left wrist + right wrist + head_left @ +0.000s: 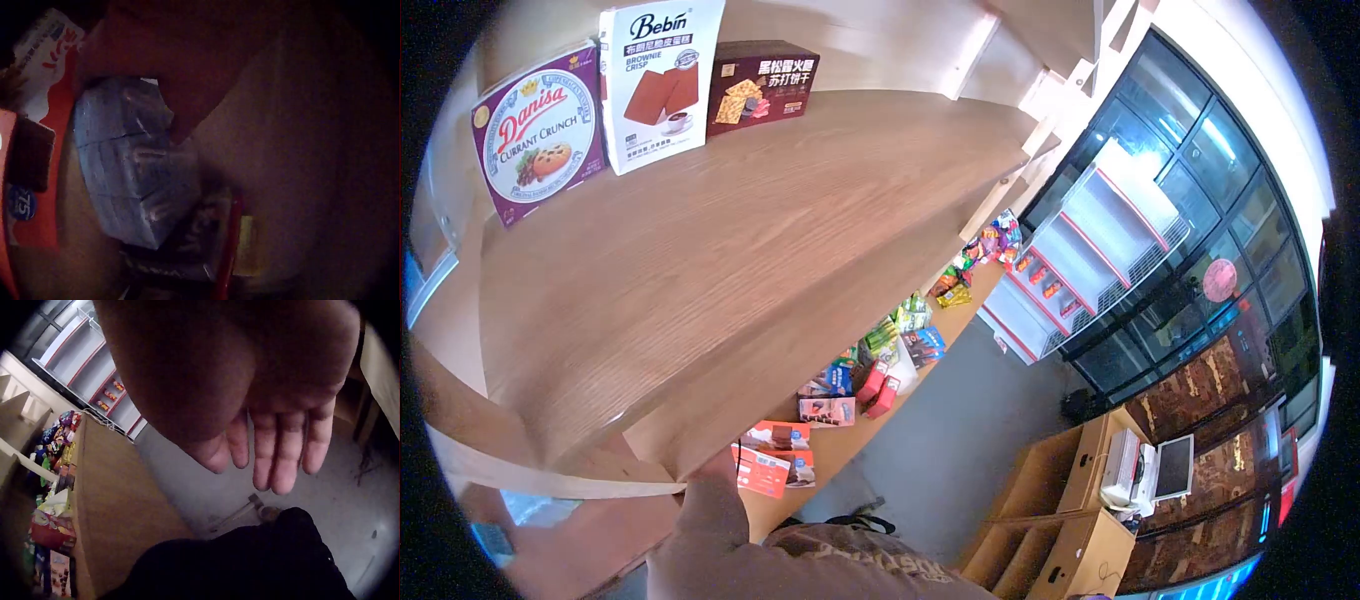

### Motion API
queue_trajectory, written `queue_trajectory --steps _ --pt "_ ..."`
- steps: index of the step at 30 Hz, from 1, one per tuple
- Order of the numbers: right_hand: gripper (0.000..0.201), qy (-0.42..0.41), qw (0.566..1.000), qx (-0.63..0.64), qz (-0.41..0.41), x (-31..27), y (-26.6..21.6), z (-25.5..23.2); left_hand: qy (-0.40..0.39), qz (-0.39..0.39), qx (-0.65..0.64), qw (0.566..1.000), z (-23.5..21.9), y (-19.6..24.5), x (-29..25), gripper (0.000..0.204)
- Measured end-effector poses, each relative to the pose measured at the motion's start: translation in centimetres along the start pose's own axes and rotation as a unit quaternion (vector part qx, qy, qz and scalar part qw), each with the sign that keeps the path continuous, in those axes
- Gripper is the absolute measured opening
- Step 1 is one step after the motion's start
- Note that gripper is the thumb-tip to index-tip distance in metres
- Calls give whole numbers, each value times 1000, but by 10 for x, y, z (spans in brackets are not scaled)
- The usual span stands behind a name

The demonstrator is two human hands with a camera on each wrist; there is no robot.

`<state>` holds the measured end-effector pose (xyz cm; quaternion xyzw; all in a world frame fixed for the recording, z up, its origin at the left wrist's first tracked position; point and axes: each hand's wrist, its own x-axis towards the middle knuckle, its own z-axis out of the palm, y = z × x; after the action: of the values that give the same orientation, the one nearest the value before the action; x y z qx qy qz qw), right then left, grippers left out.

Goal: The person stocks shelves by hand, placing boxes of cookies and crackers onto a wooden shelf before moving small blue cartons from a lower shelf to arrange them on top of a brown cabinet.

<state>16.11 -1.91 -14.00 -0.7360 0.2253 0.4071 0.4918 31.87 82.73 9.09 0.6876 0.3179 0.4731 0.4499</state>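
Blue pack: on the lower shelf, among red boxes, long axis running away from the fingers.
Left hand: nearer, one finger touching the pack's top; grip unclear in the dark.
Right hand: hangs over the floor, fingers straight, holding nothing.

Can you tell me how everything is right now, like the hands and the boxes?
right hand: open, fingers straight, hanging free, holding nothing.
left hand: in the dark under the shelf, a finger touching the blue pack; grip unclear.
blue pack: wrapped, lying among other packs.
cookie boxes: standing upright, closed, on the top shelf.
red boxes: lying flat on the lower shelf.
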Motion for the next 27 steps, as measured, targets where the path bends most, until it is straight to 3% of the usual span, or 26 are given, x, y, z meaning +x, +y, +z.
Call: queue_trajectory --steps 12,27 --pt "38 1 977 -176 -123 -1 -62 22 -11 -8 62 998 -15 -28 -13 49" --pt "38 7 895 -358 -264 -11 -101 51 -45 0 144 989 -26 -27 -19 44"
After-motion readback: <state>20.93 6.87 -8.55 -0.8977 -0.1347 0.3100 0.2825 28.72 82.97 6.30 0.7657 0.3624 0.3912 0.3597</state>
